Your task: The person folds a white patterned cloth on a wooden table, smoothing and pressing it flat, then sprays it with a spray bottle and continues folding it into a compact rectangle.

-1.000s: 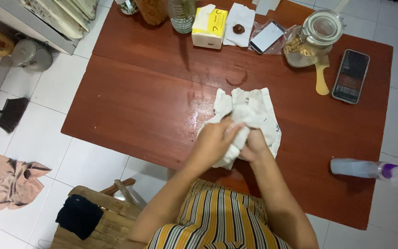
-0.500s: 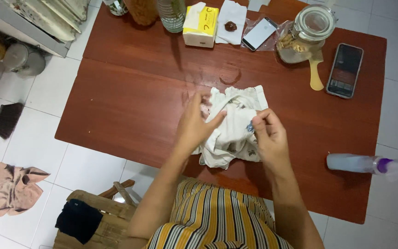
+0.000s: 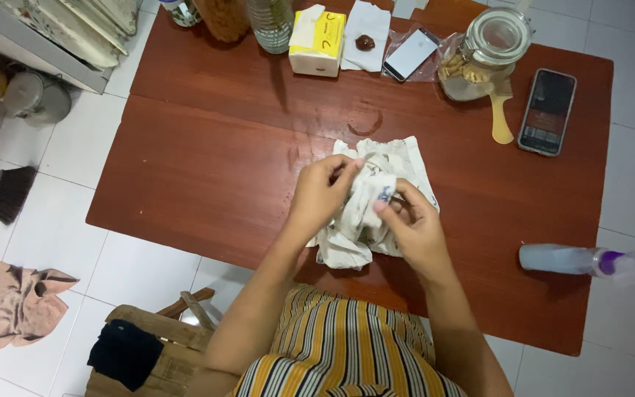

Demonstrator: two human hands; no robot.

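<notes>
A: Head view: both hands were on the white cloth (image 3: 376, 213), bunched between them on the red table (image 3: 185, 184).

B: Grips?

A: Left hand (image 3: 321, 192) pinched its upper edge, fingers curled shut; right hand (image 3: 413, 228) clamped the lower right folds.

B: How did it lie?

A: Long axis ran away from the body, equally near both hands. A spray bottle (image 3: 589, 259) lay well right of the right hand.

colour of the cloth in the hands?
Off-white cloth with small bluish marks, seen in the head view.
</notes>
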